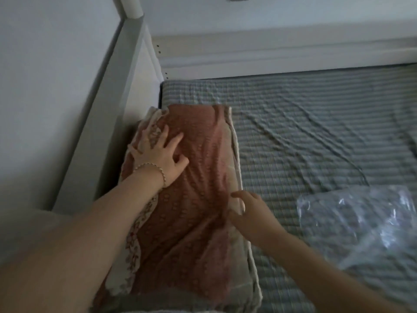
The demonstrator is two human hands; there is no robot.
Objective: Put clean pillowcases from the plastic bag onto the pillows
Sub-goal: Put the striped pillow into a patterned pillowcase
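A long pillow lies along the left side of the bed, covered by a reddish-brown patterned pillowcase with a cream floral border at its left edge. My left hand, a bead bracelet on its wrist, rests flat with spread fingers on the pillow's far left part. My right hand touches the pillow's right edge near its middle, fingers loosely bent; a grip on the cloth cannot be made out. A clear plastic bag with folded fabric inside lies on the bed at the right.
The mattress has a wrinkled grey-striped sheet. A white bed frame rail runs along the far side and a white post stands at the left against the wall. The picture is dim and slightly blurred.
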